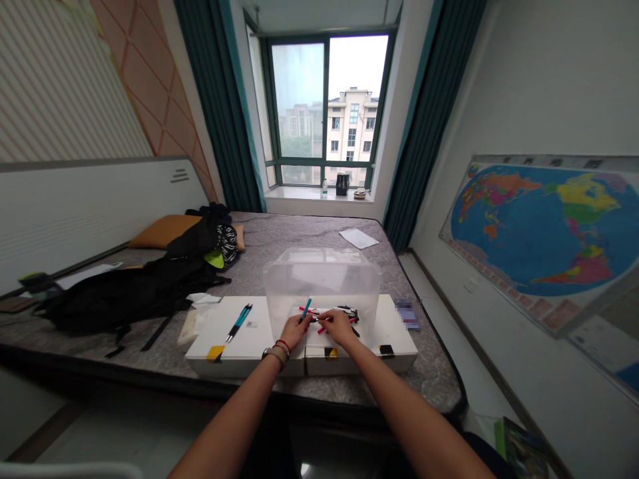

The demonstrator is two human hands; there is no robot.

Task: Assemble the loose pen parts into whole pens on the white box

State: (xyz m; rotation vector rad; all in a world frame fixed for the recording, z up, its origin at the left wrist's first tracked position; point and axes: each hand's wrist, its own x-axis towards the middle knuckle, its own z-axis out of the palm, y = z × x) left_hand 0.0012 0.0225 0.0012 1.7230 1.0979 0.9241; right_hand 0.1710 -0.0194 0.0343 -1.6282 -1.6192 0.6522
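Note:
My left hand (pixel 293 334) is closed around a teal pen barrel (pixel 306 308) that points up and away. Close to it, my right hand (pixel 337 327) is pinched on something small near the barrel's lower end, too small to make out. Both hands are in the open front of a clear plastic box (pixel 322 274) lying on its side. Inside it, red and black pen parts (pixel 355 313) lie around my right hand. To the left, teal-and-black pens (pixel 239 323) lie side by side on a white box (pixel 207 339).
The white boxes rest on a grey mattress (pixel 429 372). A black backpack (pixel 134 296) and an orange cushion (pixel 164 231) lie at left. A sheet of paper (pixel 358 238) is behind the clear box. A world map (pixel 539 226) hangs on the right wall.

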